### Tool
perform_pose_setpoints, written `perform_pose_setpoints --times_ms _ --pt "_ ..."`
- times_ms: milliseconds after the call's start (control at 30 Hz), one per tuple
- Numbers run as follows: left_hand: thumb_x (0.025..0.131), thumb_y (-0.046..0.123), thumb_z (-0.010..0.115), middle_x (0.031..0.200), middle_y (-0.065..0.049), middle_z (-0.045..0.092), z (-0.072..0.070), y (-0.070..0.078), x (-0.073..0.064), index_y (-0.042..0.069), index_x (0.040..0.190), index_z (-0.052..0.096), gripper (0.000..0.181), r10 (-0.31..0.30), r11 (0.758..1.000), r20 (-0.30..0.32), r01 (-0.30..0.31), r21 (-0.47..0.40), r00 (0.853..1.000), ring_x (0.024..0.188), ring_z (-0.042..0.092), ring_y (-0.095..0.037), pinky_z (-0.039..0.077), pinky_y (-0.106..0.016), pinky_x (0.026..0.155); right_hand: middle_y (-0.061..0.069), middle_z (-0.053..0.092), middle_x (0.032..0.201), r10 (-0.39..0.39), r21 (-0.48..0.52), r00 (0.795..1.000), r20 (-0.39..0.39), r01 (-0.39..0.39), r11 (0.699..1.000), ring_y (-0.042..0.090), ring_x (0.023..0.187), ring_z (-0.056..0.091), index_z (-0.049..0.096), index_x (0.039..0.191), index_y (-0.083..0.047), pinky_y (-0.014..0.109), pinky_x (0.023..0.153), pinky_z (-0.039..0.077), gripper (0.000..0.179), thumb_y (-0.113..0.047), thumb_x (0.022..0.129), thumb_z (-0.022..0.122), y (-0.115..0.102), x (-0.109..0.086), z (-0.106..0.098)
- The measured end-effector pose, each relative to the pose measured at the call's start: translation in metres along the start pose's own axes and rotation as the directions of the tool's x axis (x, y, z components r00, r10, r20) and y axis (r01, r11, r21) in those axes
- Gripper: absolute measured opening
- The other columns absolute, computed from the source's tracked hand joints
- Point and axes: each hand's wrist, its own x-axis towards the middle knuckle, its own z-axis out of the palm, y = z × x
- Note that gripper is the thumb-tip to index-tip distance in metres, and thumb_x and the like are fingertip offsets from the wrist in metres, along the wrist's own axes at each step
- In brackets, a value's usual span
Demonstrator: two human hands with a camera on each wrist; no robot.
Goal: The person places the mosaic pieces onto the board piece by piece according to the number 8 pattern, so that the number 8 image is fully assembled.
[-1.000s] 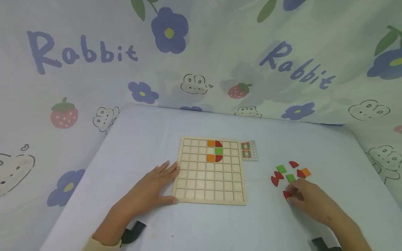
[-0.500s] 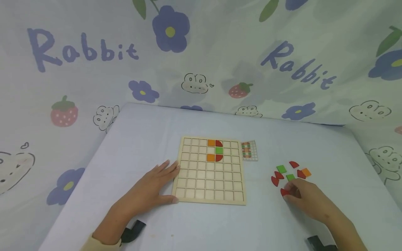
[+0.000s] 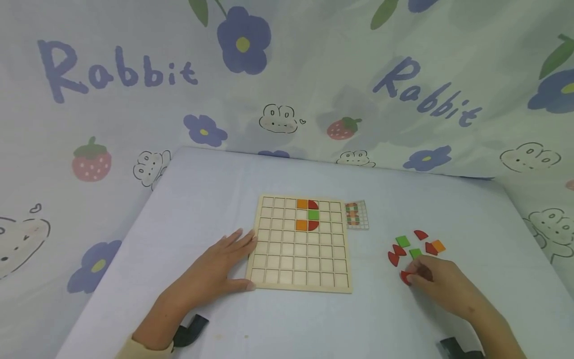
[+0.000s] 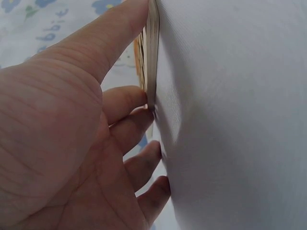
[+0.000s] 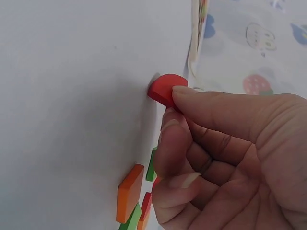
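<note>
My left hand (image 3: 222, 263) lies along the left edge of a wooden grid board (image 3: 299, 259), thumb and fingers spread, fingertips right at the rim. In the left wrist view its thumb and fingers touch the board's side edge (image 4: 152, 57). On the board's upper cells sit orange squares (image 3: 302, 225), a green square (image 3: 313, 215) and red quarter-circle pieces (image 3: 313, 226). To the right of the board, my right hand (image 3: 441, 282) pinches a red quarter-circle piece (image 5: 165, 88) between thumb and fingers, low over the white table; its other fingers are curled in.
Loose pieces lie beyond my right hand: green squares (image 3: 402, 241), an orange square (image 3: 438, 245) and several red quarter-circles (image 3: 420, 234). A small pattern card (image 3: 357, 215) rests against the board's right edge. A printed cloth (image 3: 278, 75) hangs behind the table (image 3: 215, 189).
My right hand has shifted slightly left with the red quarter-circle piece, which shows a little more at the fingertips. The left hand and the board stay in place.
</note>
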Motion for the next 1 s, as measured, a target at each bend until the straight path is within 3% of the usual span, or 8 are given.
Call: perform_pose_setpoints --times_ms 567,800,1000 --pt "0.084 0.048 0.085 0.171 0.001 0.026 0.000 -0.001 -0.001 0.012 0.163 0.037 0.100 0.009 1.000 -0.002 -0.009 0.001 1.000 0.159 0.015 -0.031 0.017 -0.056 0.128 -0.010 0.066 0.086 -0.083 0.015 0.995 -0.054 0.084 0.996 0.012 0.081 0.059 0.072 0.101 -0.015 0.021 0.067 0.056 0.009 -0.014 0.095 0.078 -0.015 0.007 -0.003" --pt "0.084 0.049 0.084 0.171 0.001 0.025 0.001 -0.002 -0.001 0.012 0.164 0.036 0.100 0.016 1.000 0.001 -0.016 0.008 1.000 0.159 0.015 -0.032 0.016 -0.056 0.128 -0.006 0.063 0.084 -0.058 0.047 0.998 -0.030 0.060 0.997 0.015 0.080 0.057 0.070 0.098 -0.014 0.021 0.064 0.054 0.008 -0.016 0.096 0.077 -0.025 0.014 -0.002" --pt "0.084 0.049 0.084 0.171 0.001 0.026 0.001 -0.001 -0.001 0.012 0.164 0.036 0.100 0.011 1.000 0.003 -0.011 0.014 1.000 0.159 0.015 -0.032 0.018 -0.056 0.127 -0.007 0.062 0.081 -0.131 0.064 0.990 -0.046 0.134 0.989 0.013 0.077 0.056 0.070 0.095 -0.016 0.023 0.062 0.052 0.007 -0.018 0.097 0.077 -0.044 0.028 -0.002"
